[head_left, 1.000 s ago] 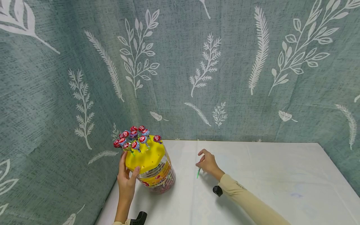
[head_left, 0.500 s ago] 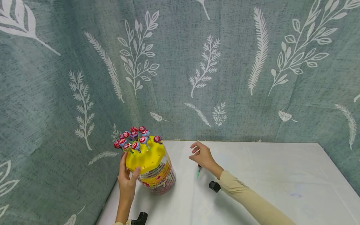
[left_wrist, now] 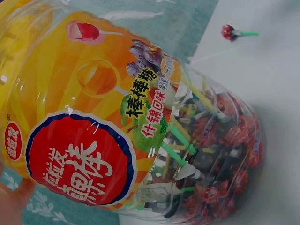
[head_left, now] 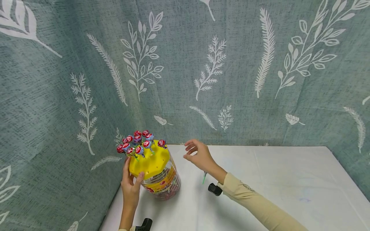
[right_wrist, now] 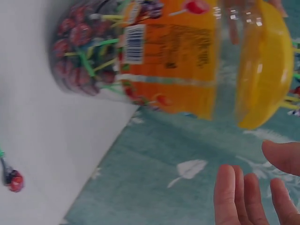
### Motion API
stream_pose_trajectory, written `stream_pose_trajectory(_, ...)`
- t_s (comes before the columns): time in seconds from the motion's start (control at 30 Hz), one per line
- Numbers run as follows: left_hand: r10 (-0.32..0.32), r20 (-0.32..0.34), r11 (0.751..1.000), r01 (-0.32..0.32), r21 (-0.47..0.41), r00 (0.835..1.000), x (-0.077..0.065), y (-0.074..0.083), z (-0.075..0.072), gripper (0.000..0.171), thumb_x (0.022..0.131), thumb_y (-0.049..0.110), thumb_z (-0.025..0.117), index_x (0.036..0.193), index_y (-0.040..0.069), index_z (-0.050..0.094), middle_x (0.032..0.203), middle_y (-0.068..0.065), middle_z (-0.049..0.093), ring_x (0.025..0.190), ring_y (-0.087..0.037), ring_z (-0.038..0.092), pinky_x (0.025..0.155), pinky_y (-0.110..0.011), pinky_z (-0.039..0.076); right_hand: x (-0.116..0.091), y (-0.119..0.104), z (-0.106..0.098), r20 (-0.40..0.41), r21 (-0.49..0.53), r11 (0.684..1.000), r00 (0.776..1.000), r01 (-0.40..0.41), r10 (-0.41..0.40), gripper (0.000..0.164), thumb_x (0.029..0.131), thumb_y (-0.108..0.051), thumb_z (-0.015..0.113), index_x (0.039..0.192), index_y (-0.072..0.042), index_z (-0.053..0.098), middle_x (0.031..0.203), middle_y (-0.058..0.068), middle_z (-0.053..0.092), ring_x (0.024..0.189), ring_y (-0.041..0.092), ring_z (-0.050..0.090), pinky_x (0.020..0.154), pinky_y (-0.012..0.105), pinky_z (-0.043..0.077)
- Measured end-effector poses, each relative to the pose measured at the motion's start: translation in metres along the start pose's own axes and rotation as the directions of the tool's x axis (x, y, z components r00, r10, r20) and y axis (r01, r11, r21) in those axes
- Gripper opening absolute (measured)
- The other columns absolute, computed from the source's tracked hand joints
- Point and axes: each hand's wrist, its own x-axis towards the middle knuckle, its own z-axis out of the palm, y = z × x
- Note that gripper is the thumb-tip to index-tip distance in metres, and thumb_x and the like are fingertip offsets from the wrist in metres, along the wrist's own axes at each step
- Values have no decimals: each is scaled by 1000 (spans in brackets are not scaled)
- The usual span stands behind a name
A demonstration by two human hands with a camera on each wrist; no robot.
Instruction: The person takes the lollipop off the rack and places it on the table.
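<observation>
Left hand (head_left: 131,186) grips the jar (head_left: 162,184) by its yellow lid (head_left: 150,163), fingers round the lid's left side and thumb against its near edge; from my end, that grip looks unchanged over the last second. What I do see moving is the right hand (head_left: 200,156). A second ago its fingertips were right at the loose lollipop (head_left: 204,178); now it has lifted off and drawn nearer to the jar. Its fingers are loosely curved, the thumb stands apart from them, and my right wrist feed shows nothing between them.

The loose lollipop has not gone along. It lies on the desk (head_left: 289,170) to the right of the jar and apart from it, green stick toward the person, its head mostly covered by the right wrist in my head feed. The left wrist feed gives me that red head clear.

I take this as one lollipop let go on the desk, with the right hand free again beside the jar. The rest are undisturbed as far as I can tell: a cluster of upright lollipops (head_left: 139,149) on the jar's lid, and many packed lollipops (left_wrist: 211,194) inside toward its base.
</observation>
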Motion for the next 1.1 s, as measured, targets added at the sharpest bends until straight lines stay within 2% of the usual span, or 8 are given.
stream_pose_trajectory(0.13,-22,-1,1000,22,6,1000,0,4,1,72,88,2,58,150,23,27,154,-1,23,132,-14,36,98,-15,34,0,-21,0,10,26,1000,1000,12,-13,33,79,-1,73,109,-5,59,96,11,63,85,27,63,69,31,52)
stream_pose_trajectory(0.37,-28,-1,999,28,45,1000,-3,30,5,69,89,4,56,150,16,27,154,-7,24,129,-14,38,97,-15,35,-5,-69,-5,42,67,995,996,73,-76,31,81,5,69,109,4,56,96,19,61,87,36,62,72,37,52)
stream_pose_trajectory(0.57,-38,0,998,38,47,999,-3,33,4,70,88,5,56,150,16,27,154,-8,23,127,-11,39,94,-13,36,10,-53,10,58,120,990,995,73,-81,34,80,1,71,110,-6,57,97,11,62,85,23,63,72,31,53)
stream_pose_trajectory(0.7,-44,-2,998,44,34,999,-2,18,1,71,88,5,57,150,22,26,154,-3,24,128,-13,39,94,-13,37,15,-55,17,79,147,985,992,89,-102,35,80,0,72,112,-6,57,99,14,62,86,26,64,71,29,53)
stream_pose_trajectory(0.8,-47,0,999,47,20,999,-1,5,-1,72,88,6,59,150,27,27,154,5,22,130,-15,37,95,-13,36,18,-58,23,74,124,986,990,111,-121,37,79,-1,73,112,-6,57,100,16,63,87,26,64,72,30,53)
stream_pose_trajectory(0.87,-41,1,999,41,20,999,-1,2,-2,72,89,6,59,149,29,27,154,6,21,131,-16,36,96,-13,35,20,-59,26,68,95,988,989,125,-132,37,79,-1,73,112,-7,57,101,15,63,87,26,63,73,32,53)
stream_pose_trajectory(1.0,-34,5,999,34,19,999,-1,5,-1,73,88,5,59,150,27,26,154,4,23,130,-15,37,96,-14,36,24,-60,32,55,55,986,985,158,-161,37,80,0,72,113,-6,57,100,11,63,87,25,63,73,32,52)
stream_pose_trajectory(1.1,-34,5,999,34,27,999,-2,15,0,72,88,4,57,150,23,26,154,-2,25,128,-13,38,94,-13,36,26,-59,36,47,38,982,981,187,-189,34,80,2,70,111,-5,58,98,8,64,85,23,62,70,28,52)
